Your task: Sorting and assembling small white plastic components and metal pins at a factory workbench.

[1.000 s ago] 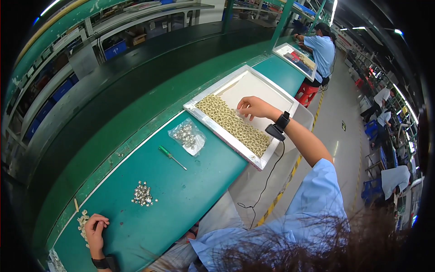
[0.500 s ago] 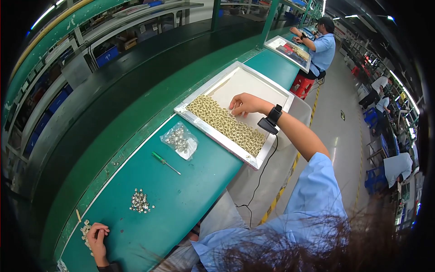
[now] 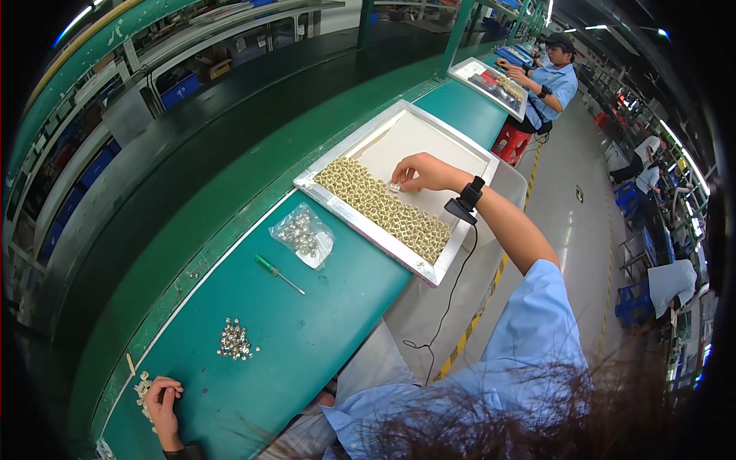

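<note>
My right hand (image 3: 429, 173) reaches over a white-framed tray (image 3: 452, 142). Thumb and fingertips pinch a small pale part (image 3: 394, 186) at the edge of the closely packed small gold-coloured parts (image 3: 376, 203) that cover the tray's near-left portion. At the lower left, my left hand (image 3: 164, 406) rests on the green bench with its fingers curled together; whatever they may hold is hidden. Beside it lies a small heap of cream-coloured pieces (image 3: 143, 389), partly covered by the hand. A pile of shiny metal parts (image 3: 235, 340) sits between my hands, nearer the left one.
A clear plastic bag (image 3: 304, 236) of metal parts and a green-handled screwdriver (image 3: 278, 274) lie on the bench (image 3: 337, 303). A black cable (image 3: 445, 307) hangs from my right wrist. Farther along, a co-worker (image 3: 553, 80) sits at another framed tray (image 3: 491, 84).
My right hand has shifted slightly right, and a pale part now shows at its fingertips. My left hand has barely moved. The co-worker's arms have lowered toward their tray.
</note>
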`<state>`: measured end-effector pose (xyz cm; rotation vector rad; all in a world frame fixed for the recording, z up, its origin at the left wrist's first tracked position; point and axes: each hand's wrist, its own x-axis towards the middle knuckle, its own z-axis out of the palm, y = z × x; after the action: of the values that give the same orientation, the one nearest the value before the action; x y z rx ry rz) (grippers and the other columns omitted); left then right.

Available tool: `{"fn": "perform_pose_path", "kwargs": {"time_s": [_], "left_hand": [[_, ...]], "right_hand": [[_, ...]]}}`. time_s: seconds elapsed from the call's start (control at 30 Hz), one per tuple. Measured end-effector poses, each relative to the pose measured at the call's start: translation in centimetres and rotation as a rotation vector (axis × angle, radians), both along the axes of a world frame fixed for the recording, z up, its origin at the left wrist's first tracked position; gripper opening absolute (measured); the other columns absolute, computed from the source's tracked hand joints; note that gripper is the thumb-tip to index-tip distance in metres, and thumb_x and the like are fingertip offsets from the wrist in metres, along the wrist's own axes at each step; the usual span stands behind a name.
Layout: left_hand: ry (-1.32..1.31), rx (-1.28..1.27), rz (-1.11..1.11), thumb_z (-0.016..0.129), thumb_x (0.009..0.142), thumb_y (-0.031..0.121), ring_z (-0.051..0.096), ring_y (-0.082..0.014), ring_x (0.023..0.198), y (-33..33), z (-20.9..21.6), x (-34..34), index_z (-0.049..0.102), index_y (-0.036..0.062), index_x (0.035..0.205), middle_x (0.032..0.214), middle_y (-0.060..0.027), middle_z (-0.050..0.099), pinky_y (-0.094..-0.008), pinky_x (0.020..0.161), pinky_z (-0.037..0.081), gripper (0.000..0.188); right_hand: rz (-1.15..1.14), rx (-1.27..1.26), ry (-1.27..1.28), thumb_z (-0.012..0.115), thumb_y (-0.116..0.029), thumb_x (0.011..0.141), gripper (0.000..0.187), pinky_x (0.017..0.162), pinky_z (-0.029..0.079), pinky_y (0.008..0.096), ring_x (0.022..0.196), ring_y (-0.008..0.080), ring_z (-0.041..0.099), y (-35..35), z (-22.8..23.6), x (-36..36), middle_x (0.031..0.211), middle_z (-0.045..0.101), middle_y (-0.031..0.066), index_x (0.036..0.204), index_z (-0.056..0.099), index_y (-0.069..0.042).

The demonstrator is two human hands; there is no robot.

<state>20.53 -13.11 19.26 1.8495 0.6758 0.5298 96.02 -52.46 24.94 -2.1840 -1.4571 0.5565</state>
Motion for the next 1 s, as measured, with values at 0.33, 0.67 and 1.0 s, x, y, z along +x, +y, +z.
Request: {"fn": "perform_pose_path", "kwargs": {"time_s": [0.33, 0.67, 1.0], "left_hand": [[0.002, 0.0, 0.0, 0.06, 0.111, 0.0, 0.065, -0.0155, 0.086, -0.3, 0.2, -0.4, 0.075, -0.0036, 0.105, 0.101, -0.0099, 0.07, -0.0289, 0.078, 0.051, 0.017], [0.009, -0.007, 0.015, 0.059, 0.11, -0.002, 0.065, -0.0161, 0.087, -0.4, 0.2, -0.2, 0.076, -0.0044, 0.106, 0.101, -0.0103, 0.07, -0.0292, 0.078, 0.052, 0.017], [0.012, 0.007, 0.008, 0.059, 0.11, -0.003, 0.065, -0.016, 0.086, -0.3, 0.2, -0.7, 0.076, -0.0045, 0.106, 0.101, -0.0106, 0.071, -0.0293, 0.078, 0.052, 0.017]], "right_hand": [[0.028, 0.026, 0.051, 0.086, -0.015, 0.097, 0.025, 0.084, 0.064, 0.035, 0.091, 0.0165, 0.077, 0.6, 0.0, -1.5, 0.102, 0.081, 0.0052, 0.121, 0.083, -0.006], [-0.153, -0.062, 0.196, 0.087, -0.007, 0.095, 0.017, 0.076, 0.064, 0.0319, 0.083, 0.0165, 0.081, 0.9, 1.4, -2.6, 0.101, 0.081, 0.0056, 0.108, 0.077, -0.002], [-0.042, -0.094, 0.083, 0.084, 0.001, 0.089, 0.021, 0.074, 0.068, 0.0323, 0.086, 0.0187, 0.083, 2.1, 2.8, -4.2, 0.099, 0.082, 0.0087, 0.107, 0.074, 0.0]]}}
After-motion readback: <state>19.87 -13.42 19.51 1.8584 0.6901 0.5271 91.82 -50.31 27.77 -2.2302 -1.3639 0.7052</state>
